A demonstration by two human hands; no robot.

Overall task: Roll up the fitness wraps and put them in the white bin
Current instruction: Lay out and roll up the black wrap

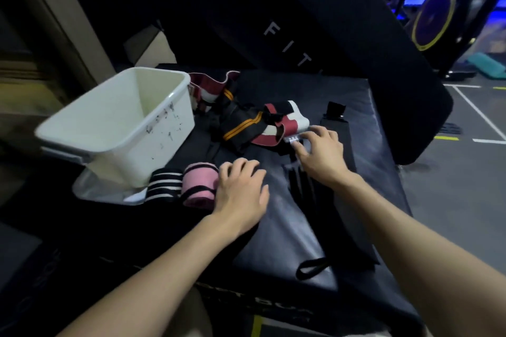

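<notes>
The white bin (117,123) sits tilted at the left of a black padded box (356,107). A long black wrap (328,216) lies flat across the pad, with a loop at its near end. My right hand (321,152) rests on its far part, fingers spread beside a small white label (292,140). My left hand (241,191) lies palm down on the pad, its fingers against a rolled pink wrap (198,186). A rolled black-and-white striped wrap (164,185) stands beside the pink one. A heap of unrolled wraps (254,123), maroon, white and black with orange stripes, lies behind.
A tall black pad (301,35) leans behind the box. A flat white lid (95,189) lies under the bin. Grey gym floor with painted lines (465,172) lies to the right, and exercise machines (438,8) stand at the far right.
</notes>
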